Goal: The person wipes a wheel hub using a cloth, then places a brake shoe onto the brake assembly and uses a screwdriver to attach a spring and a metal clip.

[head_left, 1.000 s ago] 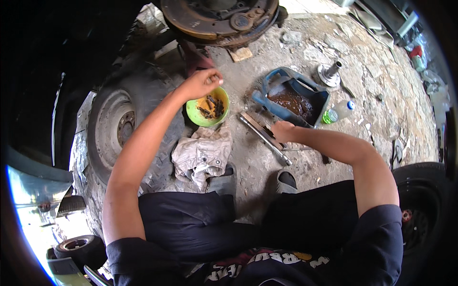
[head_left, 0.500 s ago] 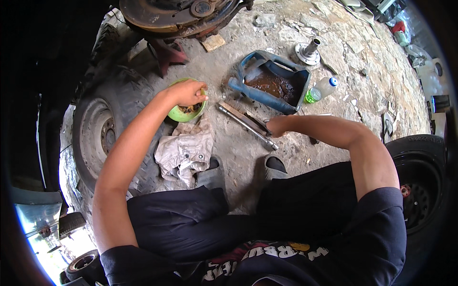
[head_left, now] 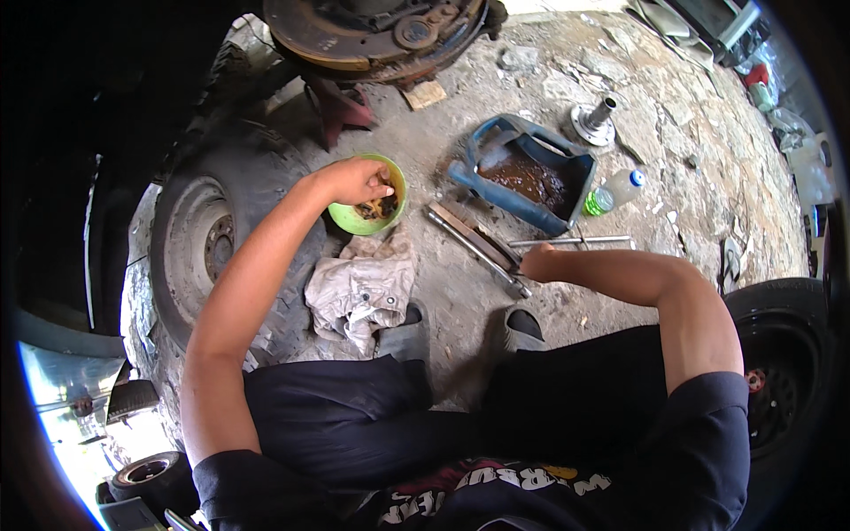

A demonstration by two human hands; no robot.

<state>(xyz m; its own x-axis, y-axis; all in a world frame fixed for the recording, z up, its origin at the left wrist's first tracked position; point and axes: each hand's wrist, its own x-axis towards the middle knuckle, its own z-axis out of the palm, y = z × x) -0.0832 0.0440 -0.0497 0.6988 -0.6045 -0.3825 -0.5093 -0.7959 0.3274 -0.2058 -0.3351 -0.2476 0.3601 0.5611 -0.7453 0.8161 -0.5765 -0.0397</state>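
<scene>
My left hand (head_left: 361,180), fingers curled, is over the green bowl (head_left: 348,219), its fingertips among small dark parts (head_left: 379,209) in yellowish liquid; what they grip is hidden. My right hand (head_left: 538,263) is curled at the lower end of a wooden strip (head_left: 459,219) with dark items on it; what it holds is unclear. A steel bar (head_left: 474,248) lies along the strip, and another thin rod (head_left: 611,242) lies beyond my hand. A cut blue jug (head_left: 467,180) holds brown liquid, beside a plastic bottle (head_left: 621,191). A dirty cloth (head_left: 354,292) lies below the bowl.
A rusty brake assembly (head_left: 372,44) is above, near a red stand (head_left: 341,111). A wheel hub (head_left: 591,131) stands behind the jug. A large tyre (head_left: 261,159) lies at left, another (head_left: 770,310) at right. My sandalled feet (head_left: 522,327) are on the stone floor.
My left hand has lowered from above the bowl into it, its fingertips now at the parts. My right hand stays by the strip and bar, and the thin rod beyond it shows more.
</scene>
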